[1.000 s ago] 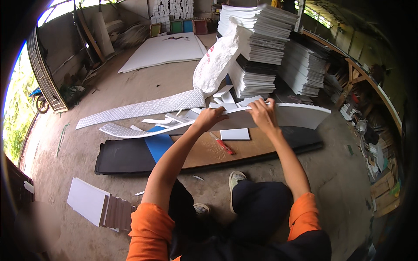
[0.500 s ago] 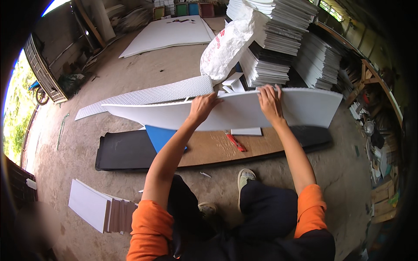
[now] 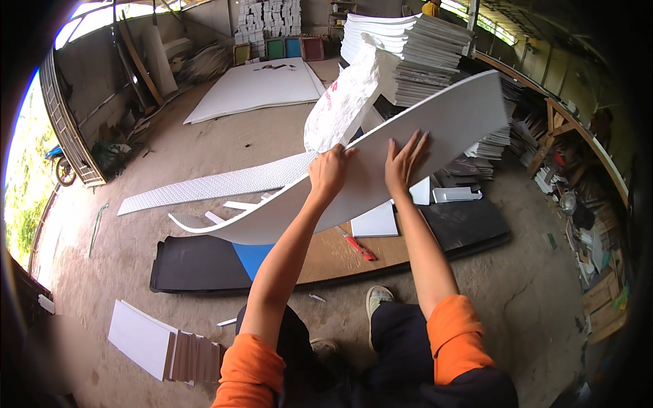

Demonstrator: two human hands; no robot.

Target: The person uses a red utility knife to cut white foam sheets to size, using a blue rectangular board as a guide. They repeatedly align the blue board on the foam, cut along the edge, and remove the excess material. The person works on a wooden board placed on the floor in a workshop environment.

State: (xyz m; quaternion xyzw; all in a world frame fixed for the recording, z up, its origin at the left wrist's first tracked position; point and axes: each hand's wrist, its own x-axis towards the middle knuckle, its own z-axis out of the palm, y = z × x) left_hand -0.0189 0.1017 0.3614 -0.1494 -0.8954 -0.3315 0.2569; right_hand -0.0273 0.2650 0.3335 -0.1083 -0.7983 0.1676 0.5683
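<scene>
White sheet [image 3: 367, 178]: curving smooth and thin over the brown board [image 3: 320, 268], running longways from low left to high right (pointing up at that end), being gripped by the left hand [image 3: 329, 174], being touched by the spread-out right hand [image 3: 406, 163].

Two hands are shown, a left hand [image 3: 329, 175] and a right hand [image 3: 406, 162], with one long white sheet [image 3: 367, 180] at them. Below the hands: one red cutter [image 3: 359, 247] and one blue piece [image 3: 250, 258]. Left of the hands: one textured strip [image 3: 218, 182] and, far out, one wheel [image 3: 65, 171]. Beyond the hands: one white sack [image 3: 343, 102] and, farther off, four coloured frames [image 3: 275, 47]. Nearer the body than the hands: two shoes [image 3: 379, 297] and, leftward, one row of panels [image 3: 139, 338].
</scene>
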